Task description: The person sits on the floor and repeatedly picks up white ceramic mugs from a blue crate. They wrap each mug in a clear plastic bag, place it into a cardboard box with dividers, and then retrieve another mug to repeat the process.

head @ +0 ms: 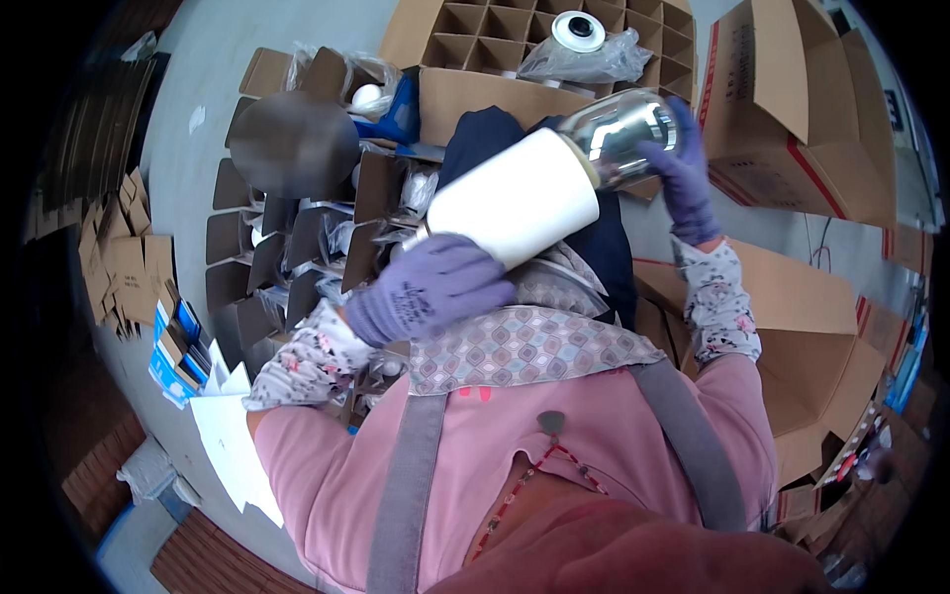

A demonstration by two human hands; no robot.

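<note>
My left hand (pixel 438 289), in a purple glove, grips the near lower side of a white cylindrical shell (pixel 512 197). The shell lies tilted across my lap, its wide end up and to the right. At that wide end is a shiny silvered glass flask liner (pixel 620 137). My right hand (pixel 679 163), gloved too, holds the liner's rounded outer end with thumb and fingers spread around it. The liner's other end meets the shell's rim; how far it reaches inside is hidden.
Ahead, a white lid with a black centre (pixel 579 31) and a clear plastic bag (pixel 586 63) rest on a divided carton (pixel 493 52). Several small open boxes (pixel 308 237) with wrapped white items stand left. A blurred dark round shape (pixel 295 145) covers some. Large cartons (pixel 801 156) stand right.
</note>
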